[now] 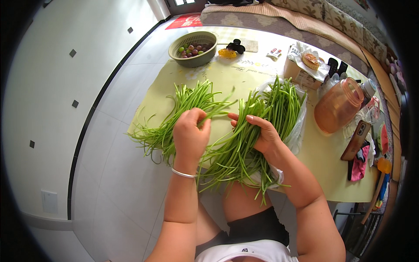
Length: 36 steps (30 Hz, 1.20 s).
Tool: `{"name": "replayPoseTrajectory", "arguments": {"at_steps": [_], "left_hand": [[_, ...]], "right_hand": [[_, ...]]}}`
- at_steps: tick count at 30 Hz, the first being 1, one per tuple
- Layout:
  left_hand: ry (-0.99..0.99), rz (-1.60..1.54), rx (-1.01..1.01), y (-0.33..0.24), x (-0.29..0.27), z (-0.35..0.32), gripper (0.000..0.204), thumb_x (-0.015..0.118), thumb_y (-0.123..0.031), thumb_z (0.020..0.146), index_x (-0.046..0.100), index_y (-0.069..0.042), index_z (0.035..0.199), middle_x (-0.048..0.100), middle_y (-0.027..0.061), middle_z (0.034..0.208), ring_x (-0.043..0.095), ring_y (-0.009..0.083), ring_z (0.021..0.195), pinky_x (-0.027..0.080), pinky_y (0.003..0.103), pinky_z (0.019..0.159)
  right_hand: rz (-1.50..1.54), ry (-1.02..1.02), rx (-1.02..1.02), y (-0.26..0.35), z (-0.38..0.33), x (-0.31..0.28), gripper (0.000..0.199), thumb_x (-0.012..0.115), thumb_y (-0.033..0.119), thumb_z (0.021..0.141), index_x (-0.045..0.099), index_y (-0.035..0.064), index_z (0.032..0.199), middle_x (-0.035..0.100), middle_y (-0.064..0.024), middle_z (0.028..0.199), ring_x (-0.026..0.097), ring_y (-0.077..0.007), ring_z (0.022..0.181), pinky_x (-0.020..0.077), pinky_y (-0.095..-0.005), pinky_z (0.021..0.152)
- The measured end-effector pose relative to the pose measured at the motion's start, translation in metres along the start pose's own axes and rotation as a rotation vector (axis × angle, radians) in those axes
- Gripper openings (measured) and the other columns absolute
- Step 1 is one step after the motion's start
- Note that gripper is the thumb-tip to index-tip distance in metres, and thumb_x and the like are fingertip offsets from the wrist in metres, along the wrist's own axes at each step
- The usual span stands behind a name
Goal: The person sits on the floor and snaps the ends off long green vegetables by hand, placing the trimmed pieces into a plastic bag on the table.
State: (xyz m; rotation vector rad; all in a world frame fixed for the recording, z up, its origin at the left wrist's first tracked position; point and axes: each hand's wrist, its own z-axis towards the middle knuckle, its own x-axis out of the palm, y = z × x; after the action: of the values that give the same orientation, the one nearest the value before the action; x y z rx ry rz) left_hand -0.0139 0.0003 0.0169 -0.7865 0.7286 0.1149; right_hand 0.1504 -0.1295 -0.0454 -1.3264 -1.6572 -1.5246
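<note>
Two heaps of long, thin green vegetable stems lie on the table: a left heap and a right heap on a clear plastic bag. Beside the left heap, my left hand is closed, thumb and fingers pinching a few stems that stick out to the right. My right hand is closed round a loose bunch of stems, its thumb on top and fingers partly hidden behind. The bunch's lower ends hang over the near table edge above my lap.
A basin of grapes, a black hair claw and a yellow item stand at the far side. To the right are a pastry on a box, a pinkish jug and a phone. A patterned sofa lies behind the table.
</note>
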Motion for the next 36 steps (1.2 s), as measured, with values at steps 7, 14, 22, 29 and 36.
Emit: {"name": "replayPoseTrajectory", "arguments": {"at_steps": [7,14,22,29,36], "left_hand": [[0.161,-0.149,0.112,-0.026,0.023,-0.023,0.016,0.072,0.002,0.072,0.062,0.000,0.083,0.063,0.0114,0.077,0.062,0.0241,0.068,0.051,0.034,0.064],[0.405,-0.468,-0.117,-0.021,0.011,-0.017,0.008,0.069,-0.003,0.082,0.069,0.004,0.087,0.068,0.0054,0.074,0.064,0.0112,0.064,0.051,0.024,0.061],[0.209,0.197,-0.192,0.034,-0.012,0.002,0.011,0.072,-0.010,0.079,0.071,-0.003,0.087,0.069,0.0123,0.075,0.064,0.0230,0.060,0.050,0.032,0.059],[0.084,0.460,-0.170,0.045,0.002,0.000,0.019,0.075,-0.012,0.073,0.059,-0.005,0.077,0.060,0.0123,0.079,0.062,0.0332,0.075,0.051,0.044,0.064],[0.013,0.555,-0.135,0.054,0.007,-0.002,0.013,0.069,-0.008,0.073,0.057,-0.005,0.074,0.059,0.0122,0.080,0.061,0.0328,0.071,0.052,0.044,0.062]], "right_hand": [[0.036,0.079,-0.018,-0.003,0.003,0.006,0.054,0.068,0.011,0.082,0.050,-0.0011,0.132,0.066,-0.0144,0.111,0.065,-0.0257,0.102,0.0539,-0.0426,0.089],[0.033,0.089,-0.094,-0.005,0.005,-0.005,0.057,0.070,0.006,0.080,0.047,0.0031,0.132,0.067,-0.0098,0.097,0.066,-0.0249,0.091,0.0554,-0.0417,0.082],[0.003,0.050,-0.034,-0.004,0.004,-0.005,0.056,0.066,0.005,0.082,0.044,0.0033,0.133,0.060,-0.0067,0.092,0.061,-0.0218,0.088,0.0491,-0.0375,0.087],[0.040,0.035,-0.048,-0.006,0.006,-0.005,0.054,0.067,0.005,0.080,0.047,0.0023,0.130,0.064,-0.0092,0.095,0.063,-0.0236,0.090,0.0526,-0.0398,0.085],[0.042,0.065,-0.076,-0.006,0.005,-0.002,0.055,0.069,0.005,0.080,0.048,0.0032,0.130,0.066,-0.0142,0.106,0.066,-0.0259,0.095,0.0558,-0.0438,0.083]]}}
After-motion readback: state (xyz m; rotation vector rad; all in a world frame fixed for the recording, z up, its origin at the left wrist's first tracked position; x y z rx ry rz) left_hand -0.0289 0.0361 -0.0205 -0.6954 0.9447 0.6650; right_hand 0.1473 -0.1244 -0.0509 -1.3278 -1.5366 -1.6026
